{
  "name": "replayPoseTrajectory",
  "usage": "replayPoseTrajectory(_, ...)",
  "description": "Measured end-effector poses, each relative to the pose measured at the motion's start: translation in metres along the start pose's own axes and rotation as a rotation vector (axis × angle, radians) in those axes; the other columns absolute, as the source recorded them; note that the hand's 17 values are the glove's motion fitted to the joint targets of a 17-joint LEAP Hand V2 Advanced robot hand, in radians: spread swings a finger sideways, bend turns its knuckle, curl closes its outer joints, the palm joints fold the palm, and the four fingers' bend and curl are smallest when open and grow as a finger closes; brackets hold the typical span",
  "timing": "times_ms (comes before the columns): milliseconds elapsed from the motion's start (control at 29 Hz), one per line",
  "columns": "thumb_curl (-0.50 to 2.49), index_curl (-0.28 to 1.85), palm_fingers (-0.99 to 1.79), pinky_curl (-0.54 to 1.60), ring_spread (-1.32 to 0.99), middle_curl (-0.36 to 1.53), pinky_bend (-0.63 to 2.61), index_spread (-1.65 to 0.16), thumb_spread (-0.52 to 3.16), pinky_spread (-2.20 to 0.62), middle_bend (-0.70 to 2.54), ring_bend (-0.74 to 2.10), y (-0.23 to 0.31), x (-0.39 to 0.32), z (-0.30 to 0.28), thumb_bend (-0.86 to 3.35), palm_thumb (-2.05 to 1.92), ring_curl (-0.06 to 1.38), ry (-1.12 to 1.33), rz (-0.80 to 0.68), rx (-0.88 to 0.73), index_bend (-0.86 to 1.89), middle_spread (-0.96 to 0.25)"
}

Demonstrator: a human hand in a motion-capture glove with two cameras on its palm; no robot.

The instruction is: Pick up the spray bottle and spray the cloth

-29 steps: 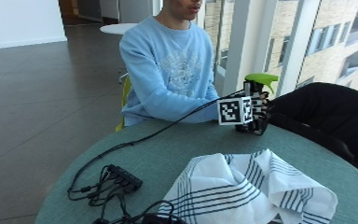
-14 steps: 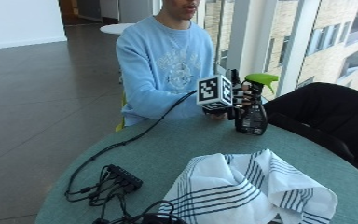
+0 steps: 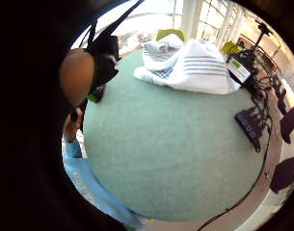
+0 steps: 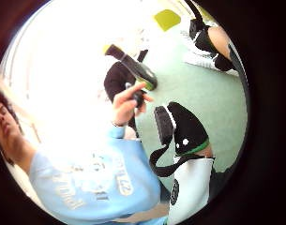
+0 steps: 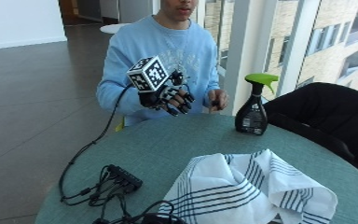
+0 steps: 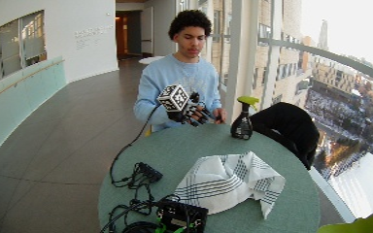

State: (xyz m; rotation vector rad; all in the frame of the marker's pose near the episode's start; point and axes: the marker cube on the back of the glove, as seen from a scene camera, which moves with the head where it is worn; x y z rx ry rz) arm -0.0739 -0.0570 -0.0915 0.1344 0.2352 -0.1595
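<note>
Round green worktop [image 5: 185, 140] in a bright room, dark tiled floor stretching off to the left, tall windows running along the right. At the near left edge sits a black power strip [image 5: 124, 176] with cables tangled around it. Moving right, the white cloth [image 5: 253, 186] with dark stripes lies crumpled on the near half of the worktop. Up above the far left edge, the gloved right hand [image 5: 167, 95] hangs in the air, fingers spread and slightly bent, gripping nothing. Just right of it the bare left hand [image 5: 216, 100] rests at the far rim, apparently holding a small dark object. Further right, the spray bottle [image 5: 253, 106], dark body with green trigger head, stands upright near the far edge, well apart from the gloved hand. A black chair [image 5: 328, 116] sits at the far right.
</note>
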Motion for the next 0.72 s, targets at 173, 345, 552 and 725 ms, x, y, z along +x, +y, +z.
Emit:
replayPoseTrajectory(173, 0.35, 0.3, 0.84, 0.31, -0.08, 0.45, 0.18, -0.31, 1.14, 0.16, 0.38, 0.39, 0.044, 0.018, -0.003, -0.02, 0.75, 0.38, 0.138, 0.027, -0.008, 0.12, -0.08)
replayPoseTrajectory(345, 0.35, 0.3, 0.86, 0.3, -0.08, 0.45, 0.17, -0.31, 1.16, 0.16, 0.38, 0.37, 0.07, 0.037, -0.001, -0.02, 0.75, 0.38, 0.176, 0.059, -0.037, 0.13, -0.08)
replayPoseTrajectory(552, 0.35, 0.3, 0.86, 0.3, -0.08, 0.45, 0.16, -0.31, 1.17, 0.17, 0.38, 0.37, 0.088, 0.053, -0.005, -0.01, 0.76, 0.38, 0.212, 0.092, -0.074, 0.14, -0.08)
replayPoseTrajectory(725, 0.35, 0.31, 0.86, 0.29, -0.08, 0.45, 0.16, -0.31, 1.18, 0.17, 0.39, 0.35, 0.097, 0.056, -0.012, -0.02, 0.75, 0.37, 0.212, 0.102, -0.059, 0.14, -0.08)
